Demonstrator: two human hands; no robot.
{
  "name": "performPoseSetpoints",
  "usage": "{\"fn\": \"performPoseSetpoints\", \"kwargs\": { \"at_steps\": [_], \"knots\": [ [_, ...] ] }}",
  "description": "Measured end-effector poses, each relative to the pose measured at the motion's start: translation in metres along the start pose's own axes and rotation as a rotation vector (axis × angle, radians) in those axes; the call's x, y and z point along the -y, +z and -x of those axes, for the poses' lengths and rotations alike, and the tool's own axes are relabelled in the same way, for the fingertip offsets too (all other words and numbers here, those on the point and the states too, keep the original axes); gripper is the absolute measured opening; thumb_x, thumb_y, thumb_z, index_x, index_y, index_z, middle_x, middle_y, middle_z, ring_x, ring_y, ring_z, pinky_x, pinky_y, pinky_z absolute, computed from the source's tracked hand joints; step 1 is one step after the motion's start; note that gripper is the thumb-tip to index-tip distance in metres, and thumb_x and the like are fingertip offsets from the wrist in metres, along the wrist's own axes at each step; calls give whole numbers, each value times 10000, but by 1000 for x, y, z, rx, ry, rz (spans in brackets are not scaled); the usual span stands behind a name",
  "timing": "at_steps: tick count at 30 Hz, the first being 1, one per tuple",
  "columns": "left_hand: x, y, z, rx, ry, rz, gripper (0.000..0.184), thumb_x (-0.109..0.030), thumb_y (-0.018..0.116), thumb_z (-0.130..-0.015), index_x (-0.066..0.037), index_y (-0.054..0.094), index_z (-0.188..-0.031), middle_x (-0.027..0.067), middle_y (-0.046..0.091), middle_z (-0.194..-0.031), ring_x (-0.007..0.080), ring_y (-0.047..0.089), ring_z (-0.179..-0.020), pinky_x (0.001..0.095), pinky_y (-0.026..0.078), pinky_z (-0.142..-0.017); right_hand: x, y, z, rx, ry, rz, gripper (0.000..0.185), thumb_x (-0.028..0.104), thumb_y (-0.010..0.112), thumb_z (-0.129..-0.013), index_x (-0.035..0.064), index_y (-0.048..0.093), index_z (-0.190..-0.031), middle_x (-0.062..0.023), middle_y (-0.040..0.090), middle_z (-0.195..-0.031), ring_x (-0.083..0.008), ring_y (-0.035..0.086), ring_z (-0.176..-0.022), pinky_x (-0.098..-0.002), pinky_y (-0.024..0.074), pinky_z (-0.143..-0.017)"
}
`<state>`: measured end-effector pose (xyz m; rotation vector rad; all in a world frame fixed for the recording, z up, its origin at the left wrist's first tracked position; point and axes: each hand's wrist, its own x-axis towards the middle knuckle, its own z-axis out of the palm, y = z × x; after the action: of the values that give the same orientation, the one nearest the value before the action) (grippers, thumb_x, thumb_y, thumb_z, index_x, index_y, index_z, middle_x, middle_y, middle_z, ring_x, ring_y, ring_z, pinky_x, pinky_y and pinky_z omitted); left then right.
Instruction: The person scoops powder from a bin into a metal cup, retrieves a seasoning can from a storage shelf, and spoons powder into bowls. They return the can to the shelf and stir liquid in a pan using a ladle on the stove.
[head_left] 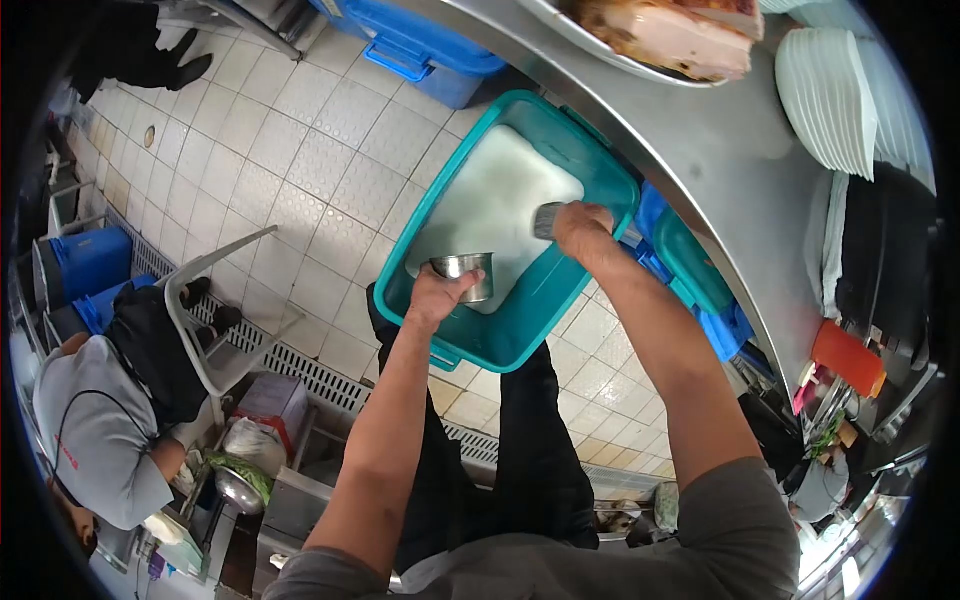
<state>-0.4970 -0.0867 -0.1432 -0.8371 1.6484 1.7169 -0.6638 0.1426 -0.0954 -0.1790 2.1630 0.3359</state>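
A teal plastic tub stands in front of my legs, with a smooth white mass spread over much of its bottom; whether it is foam or grains I cannot tell. My left hand grips a shiny round metal cup over the near left part of the tub. Closed around a short grey ribbed object, my right hand reaches over the tub's right side. The fingers cover much of that object, so its kind is unclear. Its grey end points left, toward the white mass.
To the right runs a steel counter with a plate of cooked meat and stacked white plates. A blue lidded bin stands beyond the tub. At left are a metal-framed chair and a person in grey. White tiles cover the floor.
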Motion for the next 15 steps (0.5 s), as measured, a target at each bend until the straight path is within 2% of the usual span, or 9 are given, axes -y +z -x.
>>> {"fn": "performPoseSetpoints", "kwargs": {
  "at_steps": [2, 4, 5, 7, 11, 12, 14, 15],
  "knots": [
    [17, 0, -10, -22, -11, 81, 825, -324, 923, -762, 96, 491, -1325, 166, 667, -1184, 240, 693, -1004, 353, 594, -849, 1, 27, -19, -18, 51, -10, 277, 152, 607, -914, 43, 777, -1103, -186, 744, -1201, -329, 720, -1136, -442, 583, -930],
    [17, -1, -14, -51, 33, 101, 828, -309, 921, -765, 99, 476, -1331, 172, 658, -1198, 242, 688, -1020, 353, 596, -848, 9, 59, -41, -26, 117, -181, 307, 166, 597, -911, 33, 775, -1123, -210, 734, -1207, -350, 708, -1154, -450, 571, -960],
    [19, -1, -10, -65, 66, 110, 830, -293, 920, -769, 102, 461, -1338, 177, 649, -1213, 243, 683, -1037, 354, 599, -848, 16, 73, -47, 59, 67, -245, 337, 163, 564, -920, 18, 759, -1153, -239, 721, -1210, -380, 695, -1164, -467, 559, -983],
    [9, -1, -6, -47, 51, 149, 824, -276, 916, -772, 103, 454, -1340, 180, 641, -1226, 242, 678, -1049, 355, 598, -851, 34, 108, -52, 24, 116, -345, 333, 157, 563, -914, 14, 759, -1141, -252, 715, -1208, -393, 690, -1166, -475, 557, -984],
    [-2, -5, -1, -47, 75, 154, 809, -230, 918, -756, 98, 452, -1330, 189, 632, -1245, 250, 670, -1077, 355, 596, -861, 59, 110, -28, -52, 167, -501, 288, 139, 573, -900, 13, 776, -1062, -272, 713, -1180, -414, 689, -1146, -491, 559, -973],
    [-2, -6, -2, -56, 75, 155, 809, -230, 918, -756, 98, 452, -1330, 189, 632, -1245, 250, 670, -1077, 355, 596, -861, 63, 110, -36, -52, 158, -500, 288, 139, 573, -900, 13, 776, -1062, -272, 713, -1180, -414, 689, -1146, -491, 559, -973],
    [2, -5, -1, -114, 155, 49, 841, -220, 948, -677, 82, 475, -1303, 176, 676, -1178, 228, 688, -984, 332, 592, -847, 61, 105, -53, -80, 47, -377, 284, 127, 582, -896, 15, 769, -1078, -275, 712, -1180, -416, 697, -1121, -490, 561, -957],
    [0, -4, 1, -122, 174, 36, 861, -212, 957, -654, 84, 464, -1294, 191, 676, -1190, 253, 696, -1015, 351, 592, -867, 55, 104, -63, -76, 6, -322, 296, 123, 585, -896, 17, 762, -1109, -278, 710, -1184, -416, 701, -1108, -486, 562, -948]
  ]
}}
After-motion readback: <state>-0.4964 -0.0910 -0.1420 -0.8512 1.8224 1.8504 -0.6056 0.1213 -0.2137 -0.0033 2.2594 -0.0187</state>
